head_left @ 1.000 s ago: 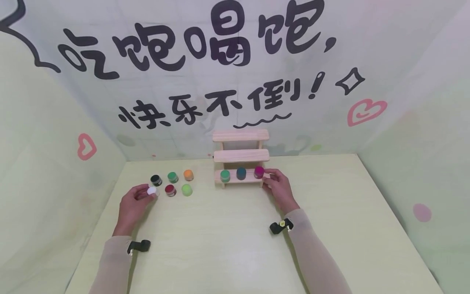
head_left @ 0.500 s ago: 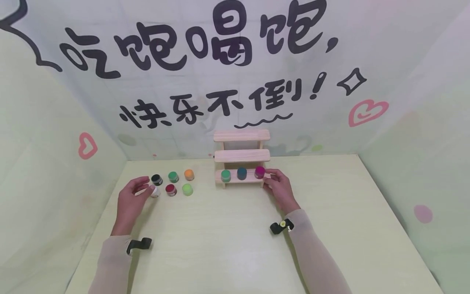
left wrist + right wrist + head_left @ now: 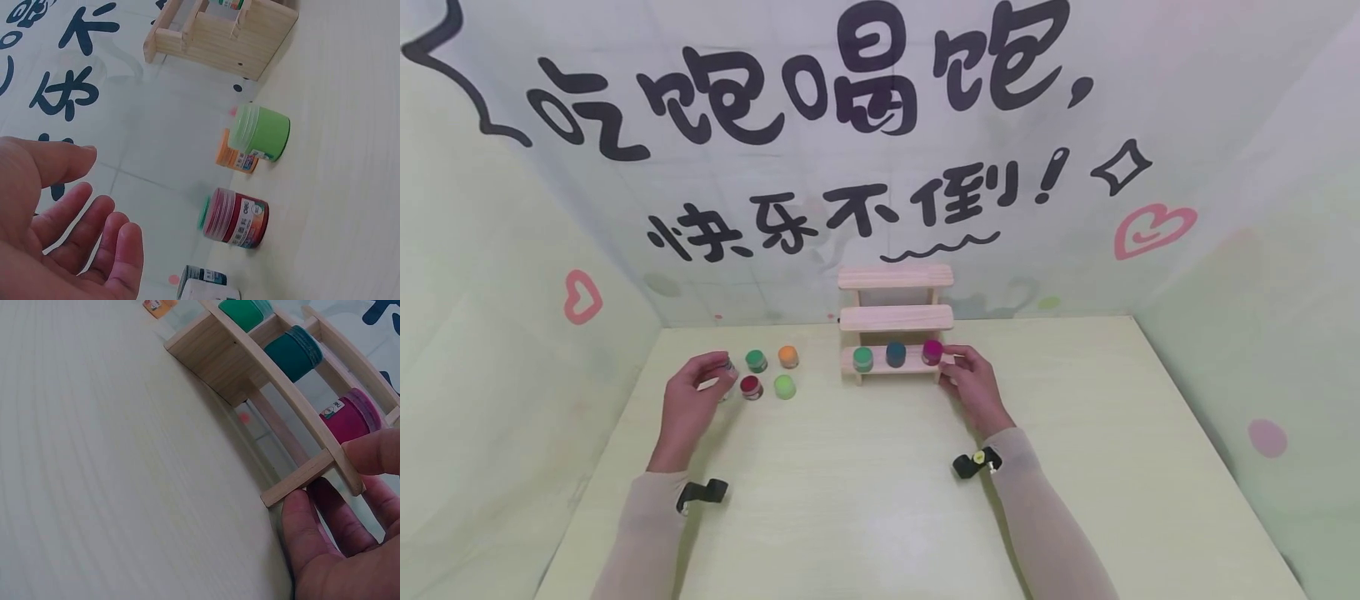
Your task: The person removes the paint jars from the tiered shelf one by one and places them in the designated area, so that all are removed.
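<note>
My left hand [image 3: 691, 404] hovers over the left end of the paint jars, partly hiding a black-lidded jar [image 3: 730, 365] and a white jar [image 3: 211, 291]. In the left wrist view its fingers are loosely bent with nothing between them, apart from the jars. My right hand [image 3: 976, 390] grips the right end of a three-step wooden rack [image 3: 897, 317], thumb on the lowest step and fingers at its leg. On that step stand a green jar [image 3: 862, 359], a teal jar [image 3: 896, 354] and a magenta jar [image 3: 932, 352], the last close to my thumb.
Near the left hand stand a dark red jar [image 3: 751, 387], a light green jar [image 3: 785, 387], a green jar [image 3: 756, 361] and an orange jar [image 3: 787, 357]. A printed cloth backdrop [image 3: 820, 292] rises behind the pale table [image 3: 865, 500].
My left hand has let go of the white jar beside the black one, drawn back a little, then moved right and forward over the black jar. The right hand stays at the rack.
</note>
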A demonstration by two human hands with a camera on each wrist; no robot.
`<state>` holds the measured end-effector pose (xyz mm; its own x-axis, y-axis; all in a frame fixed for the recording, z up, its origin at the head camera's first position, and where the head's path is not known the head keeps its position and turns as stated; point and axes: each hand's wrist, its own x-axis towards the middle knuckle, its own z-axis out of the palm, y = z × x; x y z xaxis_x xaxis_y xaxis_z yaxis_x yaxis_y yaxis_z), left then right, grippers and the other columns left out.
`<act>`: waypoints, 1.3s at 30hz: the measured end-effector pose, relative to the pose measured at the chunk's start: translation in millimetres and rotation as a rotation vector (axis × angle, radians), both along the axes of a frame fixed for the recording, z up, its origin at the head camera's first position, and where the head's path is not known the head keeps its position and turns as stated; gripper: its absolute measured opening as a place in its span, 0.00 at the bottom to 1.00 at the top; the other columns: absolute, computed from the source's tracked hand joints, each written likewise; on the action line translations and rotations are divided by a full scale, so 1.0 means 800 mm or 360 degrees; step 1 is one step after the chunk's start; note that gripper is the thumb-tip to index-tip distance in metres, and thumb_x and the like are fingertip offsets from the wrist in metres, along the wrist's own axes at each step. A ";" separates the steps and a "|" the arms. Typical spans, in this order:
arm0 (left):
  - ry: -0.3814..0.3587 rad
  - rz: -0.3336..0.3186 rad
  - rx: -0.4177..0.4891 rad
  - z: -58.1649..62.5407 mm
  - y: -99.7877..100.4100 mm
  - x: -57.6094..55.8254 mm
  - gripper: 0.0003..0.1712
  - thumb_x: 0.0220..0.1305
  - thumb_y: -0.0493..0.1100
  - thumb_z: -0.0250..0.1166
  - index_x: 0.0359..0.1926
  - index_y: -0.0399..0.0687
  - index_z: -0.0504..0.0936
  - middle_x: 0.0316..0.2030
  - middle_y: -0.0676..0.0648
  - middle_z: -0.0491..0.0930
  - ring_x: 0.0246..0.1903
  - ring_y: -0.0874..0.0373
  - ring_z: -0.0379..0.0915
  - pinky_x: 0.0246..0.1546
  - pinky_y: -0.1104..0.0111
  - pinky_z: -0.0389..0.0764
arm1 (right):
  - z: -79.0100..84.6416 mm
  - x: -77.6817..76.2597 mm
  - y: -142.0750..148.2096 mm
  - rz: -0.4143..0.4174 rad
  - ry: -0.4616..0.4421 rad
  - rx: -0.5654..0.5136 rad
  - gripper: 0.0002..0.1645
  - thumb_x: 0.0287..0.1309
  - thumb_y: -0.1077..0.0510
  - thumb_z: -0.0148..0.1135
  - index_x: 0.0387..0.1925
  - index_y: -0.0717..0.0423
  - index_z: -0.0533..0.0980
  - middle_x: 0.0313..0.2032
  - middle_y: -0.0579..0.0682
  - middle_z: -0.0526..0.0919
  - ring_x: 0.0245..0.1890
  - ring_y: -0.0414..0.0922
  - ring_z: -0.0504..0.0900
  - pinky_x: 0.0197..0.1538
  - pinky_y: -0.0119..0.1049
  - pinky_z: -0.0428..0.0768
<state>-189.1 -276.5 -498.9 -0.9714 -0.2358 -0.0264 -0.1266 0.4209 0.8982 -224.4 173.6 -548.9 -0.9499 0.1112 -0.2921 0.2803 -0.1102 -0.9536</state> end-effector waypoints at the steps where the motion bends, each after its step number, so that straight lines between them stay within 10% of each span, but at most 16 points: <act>1: -0.0001 -0.0009 0.0007 0.000 0.004 -0.001 0.27 0.74 0.49 0.69 0.69 0.50 0.78 0.63 0.42 0.81 0.58 0.61 0.75 0.45 0.85 0.82 | 0.000 0.000 0.000 0.0001 0.0001 -0.0005 0.22 0.70 0.67 0.61 0.63 0.54 0.77 0.60 0.58 0.79 0.56 0.49 0.83 0.63 0.41 0.86; 22: 0.0140 -0.0378 0.0196 -0.007 0.095 -0.026 0.24 0.70 0.44 0.72 0.64 0.44 0.81 0.61 0.39 0.82 0.57 0.52 0.80 0.51 0.81 0.83 | 0.007 0.001 0.003 0.0008 -0.0009 -0.0006 0.23 0.70 0.67 0.61 0.64 0.54 0.76 0.55 0.55 0.79 0.55 0.48 0.82 0.66 0.43 0.84; 39: 0.0086 -0.0467 0.0163 -0.009 0.154 -0.041 0.24 0.68 0.44 0.74 0.62 0.47 0.82 0.60 0.46 0.83 0.58 0.49 0.81 0.60 0.58 0.86 | 0.008 0.001 -0.001 0.0003 -0.0033 0.0000 0.23 0.71 0.66 0.61 0.64 0.53 0.76 0.56 0.56 0.79 0.56 0.49 0.82 0.64 0.42 0.85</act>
<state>-221.9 -153.6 -506.5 -0.9983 0.0559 0.0182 0.0361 0.3394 0.9400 -223.4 173.1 -542.9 -0.9439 0.1094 -0.3116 0.3001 -0.1097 -0.9476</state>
